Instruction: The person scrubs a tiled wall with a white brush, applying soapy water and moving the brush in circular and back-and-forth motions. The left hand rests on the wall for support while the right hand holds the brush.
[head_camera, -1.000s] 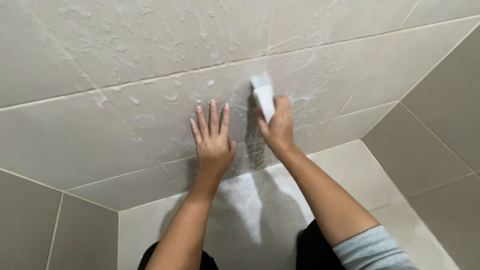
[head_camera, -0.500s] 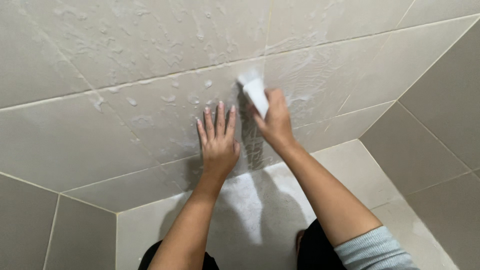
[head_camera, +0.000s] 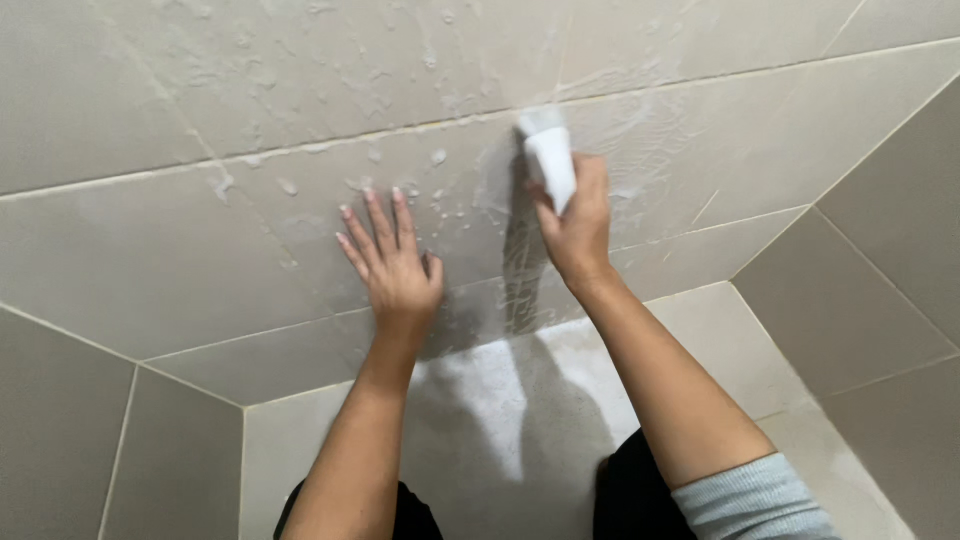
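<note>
Head view looks down a glossy grey tiled wall (head_camera: 150, 260) streaked with soapy white foam (head_camera: 400, 90). The right hand (head_camera: 575, 225) is closed in a fist round a white brush (head_camera: 550, 160), a blunt, slightly tapered block (its bristles cannot be made out) whose upper end presses against the wall at a thin horizontal grout line (head_camera: 300, 150). The left hand (head_camera: 395, 265) lies flat at about 9 o'clock from the right, palm on the tile, fingers spread and pointing to 12 o'clock, holding nothing. Small blobs of suds dot the tile just above its fingertips. A pale blue ribbed sleeve (head_camera: 750, 500) is pushed up the right forearm at 5 o'clock. Below both arms lies the matt, speckled, wet floor (head_camera: 520, 420).
</note>
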